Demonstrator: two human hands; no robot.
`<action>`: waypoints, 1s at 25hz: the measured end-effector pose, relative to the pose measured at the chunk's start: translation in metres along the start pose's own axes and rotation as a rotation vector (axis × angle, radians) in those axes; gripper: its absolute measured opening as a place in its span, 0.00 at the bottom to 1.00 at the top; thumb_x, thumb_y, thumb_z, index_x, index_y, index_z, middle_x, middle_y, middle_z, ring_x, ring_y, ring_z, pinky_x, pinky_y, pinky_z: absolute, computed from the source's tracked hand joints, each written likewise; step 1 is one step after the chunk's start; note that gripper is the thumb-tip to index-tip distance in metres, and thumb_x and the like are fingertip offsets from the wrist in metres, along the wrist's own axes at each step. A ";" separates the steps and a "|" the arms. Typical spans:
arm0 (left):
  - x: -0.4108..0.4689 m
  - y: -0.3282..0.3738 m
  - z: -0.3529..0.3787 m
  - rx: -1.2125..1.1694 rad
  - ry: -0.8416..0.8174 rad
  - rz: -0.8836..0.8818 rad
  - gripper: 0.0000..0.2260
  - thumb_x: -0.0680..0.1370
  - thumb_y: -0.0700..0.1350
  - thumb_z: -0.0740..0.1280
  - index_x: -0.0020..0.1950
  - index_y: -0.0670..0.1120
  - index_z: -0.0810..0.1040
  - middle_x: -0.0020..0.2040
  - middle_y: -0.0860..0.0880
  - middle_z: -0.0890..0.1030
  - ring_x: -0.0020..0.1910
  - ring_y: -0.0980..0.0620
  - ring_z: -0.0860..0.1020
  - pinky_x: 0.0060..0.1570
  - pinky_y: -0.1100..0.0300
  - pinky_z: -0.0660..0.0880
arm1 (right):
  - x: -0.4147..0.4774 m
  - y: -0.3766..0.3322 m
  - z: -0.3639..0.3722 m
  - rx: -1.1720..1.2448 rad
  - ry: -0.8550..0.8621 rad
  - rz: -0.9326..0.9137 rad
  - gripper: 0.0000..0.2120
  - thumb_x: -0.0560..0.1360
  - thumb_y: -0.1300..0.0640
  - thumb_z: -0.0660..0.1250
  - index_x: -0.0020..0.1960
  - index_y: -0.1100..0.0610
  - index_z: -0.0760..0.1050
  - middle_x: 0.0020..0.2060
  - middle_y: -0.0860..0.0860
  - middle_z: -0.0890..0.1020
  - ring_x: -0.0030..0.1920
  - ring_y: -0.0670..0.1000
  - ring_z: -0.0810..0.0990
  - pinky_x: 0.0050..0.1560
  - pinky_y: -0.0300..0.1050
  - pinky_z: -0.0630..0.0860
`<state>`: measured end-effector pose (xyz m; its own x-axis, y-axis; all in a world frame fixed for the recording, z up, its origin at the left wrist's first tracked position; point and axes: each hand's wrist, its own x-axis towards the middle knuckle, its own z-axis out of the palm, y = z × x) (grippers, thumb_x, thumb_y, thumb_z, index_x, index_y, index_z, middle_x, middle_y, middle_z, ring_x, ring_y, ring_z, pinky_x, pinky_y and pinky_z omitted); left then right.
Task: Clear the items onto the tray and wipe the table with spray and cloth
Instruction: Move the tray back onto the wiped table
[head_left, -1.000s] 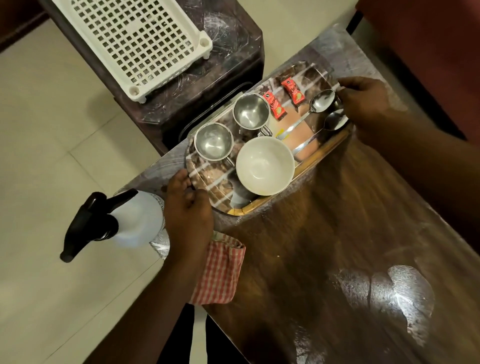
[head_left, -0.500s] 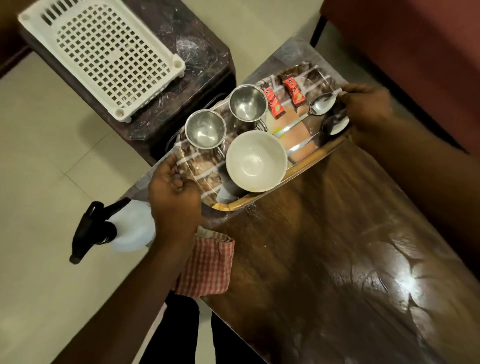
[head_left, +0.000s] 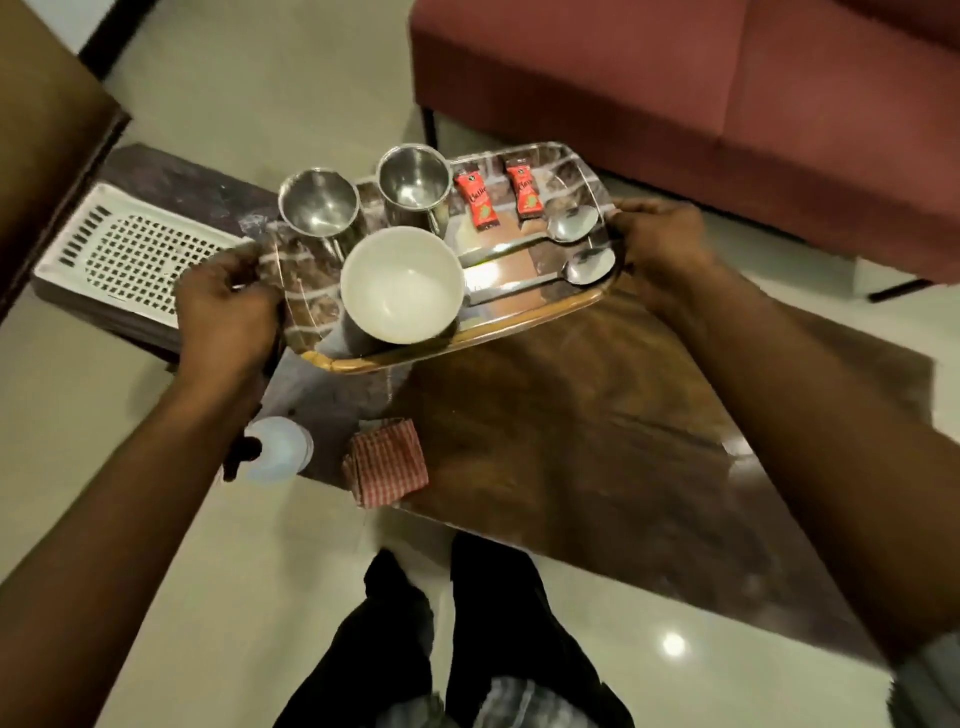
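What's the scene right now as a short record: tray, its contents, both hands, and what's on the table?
tray: held at both short ends
left hand: grips the tray's left end
right hand: grips the tray's right end
on tray: two steel cups, one white bowl, two red sachets, two spoons
table: bears the spray bottle and checked cloth, side by side near the person's edge

Domestic living room. Maroon upholstered sofa (head_left: 727, 104) on dark legs along far side; low wooden table (head_left: 571, 441) with glossy top in front of it; pale glossy floor (head_left: 291, 93). Beside table, dark marble-patterned side unit (head_left: 171, 171) bearing white perforated plastic basket (head_left: 130, 249). Household tableware on serving tray (head_left: 519, 318): steel cups (head_left: 319, 208), white bowl (head_left: 402, 286), spoons (head_left: 571, 223), red sachets (head_left: 478, 200).
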<state>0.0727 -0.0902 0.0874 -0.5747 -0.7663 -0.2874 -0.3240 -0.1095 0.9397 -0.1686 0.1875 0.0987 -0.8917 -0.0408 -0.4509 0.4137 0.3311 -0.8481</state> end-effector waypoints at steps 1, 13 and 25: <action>-0.012 0.019 0.001 -0.014 -0.066 0.008 0.23 0.77 0.26 0.64 0.59 0.48 0.90 0.48 0.49 0.92 0.43 0.52 0.90 0.44 0.57 0.88 | -0.024 -0.001 -0.022 0.016 0.024 -0.002 0.07 0.81 0.69 0.68 0.56 0.65 0.83 0.54 0.66 0.87 0.46 0.58 0.86 0.52 0.54 0.86; -0.104 0.101 0.097 0.196 -0.488 0.110 0.23 0.75 0.25 0.63 0.50 0.50 0.90 0.43 0.51 0.91 0.41 0.50 0.90 0.41 0.57 0.86 | -0.170 0.059 -0.231 0.254 0.267 0.014 0.06 0.82 0.67 0.67 0.54 0.66 0.84 0.48 0.60 0.87 0.43 0.52 0.86 0.44 0.44 0.83; -0.161 -0.010 0.263 0.328 -0.445 -0.004 0.23 0.80 0.24 0.64 0.57 0.50 0.86 0.39 0.62 0.90 0.37 0.62 0.88 0.31 0.63 0.85 | -0.082 0.216 -0.347 0.176 0.259 0.187 0.06 0.84 0.63 0.67 0.55 0.62 0.83 0.43 0.54 0.90 0.42 0.52 0.89 0.38 0.44 0.84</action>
<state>-0.0293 0.2012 0.0754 -0.8121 -0.4167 -0.4086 -0.5032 0.1454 0.8518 -0.0699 0.5898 0.0494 -0.8052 0.2527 -0.5365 0.5793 0.1416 -0.8027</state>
